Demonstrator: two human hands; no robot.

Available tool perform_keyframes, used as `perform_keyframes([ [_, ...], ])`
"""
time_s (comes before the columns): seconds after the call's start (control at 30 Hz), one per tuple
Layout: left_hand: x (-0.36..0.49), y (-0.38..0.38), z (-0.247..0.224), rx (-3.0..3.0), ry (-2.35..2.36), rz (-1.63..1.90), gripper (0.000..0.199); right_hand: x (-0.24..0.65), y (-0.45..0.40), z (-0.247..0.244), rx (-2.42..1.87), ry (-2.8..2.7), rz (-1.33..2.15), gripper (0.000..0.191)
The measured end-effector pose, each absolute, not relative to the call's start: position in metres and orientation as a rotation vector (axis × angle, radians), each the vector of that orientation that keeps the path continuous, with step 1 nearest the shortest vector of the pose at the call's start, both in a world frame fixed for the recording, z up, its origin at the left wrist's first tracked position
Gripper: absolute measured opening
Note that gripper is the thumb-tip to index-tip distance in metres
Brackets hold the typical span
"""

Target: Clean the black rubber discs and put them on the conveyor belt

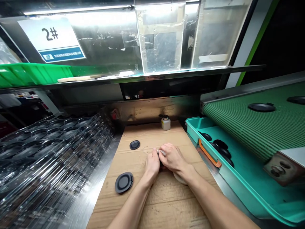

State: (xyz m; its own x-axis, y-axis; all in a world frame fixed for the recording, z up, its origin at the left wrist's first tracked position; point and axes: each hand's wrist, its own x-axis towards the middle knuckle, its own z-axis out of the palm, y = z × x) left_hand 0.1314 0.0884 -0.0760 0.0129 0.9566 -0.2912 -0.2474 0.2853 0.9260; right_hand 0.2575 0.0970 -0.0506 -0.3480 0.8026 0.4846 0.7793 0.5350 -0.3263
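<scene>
Two bare forearms (133, 200) reach up the view over a corrugated cardboard sheet (166, 206), and a pale round piece (179, 178) lies partly hidden under the right wrist. The left hand (152, 164) and right hand (172, 156) are closed together, their fingers gripping a small dark part (160, 155) with a silvery tip (162, 152); most of it is hidden. Left of them on the cardboard lie a large black rubber disc (124, 183) and, farther up, a smaller black disc (134, 144). A small white bottle (166, 124) stands at the sheet's far edge. To the right, a teal tray (202, 133) with an orange handle (209, 155) holds black discs (221, 148) beside a green mesh conveyor belt (257, 133). Stacked clear plastic trays (52, 149) fill the left side.
</scene>
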Motion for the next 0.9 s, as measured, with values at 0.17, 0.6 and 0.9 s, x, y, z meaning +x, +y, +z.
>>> perform_keyframes([
  [0.17,0.134,0.087,-0.067,0.962,1.281,1.113,0.042,0.263,0.1,-0.05,-1.318,-2.161,0.092,0.018],
  [0.6,0.111,0.099,-0.04,0.345,1.067,0.949,0.044,0.302,0.127,-0.076,-1.755,-1.744,0.182,0.029],
  [0.9,0.105,0.096,-0.032,0.541,1.086,0.935,0.04,0.321,0.137,-0.082,-1.612,-1.697,0.385,0.032],
])
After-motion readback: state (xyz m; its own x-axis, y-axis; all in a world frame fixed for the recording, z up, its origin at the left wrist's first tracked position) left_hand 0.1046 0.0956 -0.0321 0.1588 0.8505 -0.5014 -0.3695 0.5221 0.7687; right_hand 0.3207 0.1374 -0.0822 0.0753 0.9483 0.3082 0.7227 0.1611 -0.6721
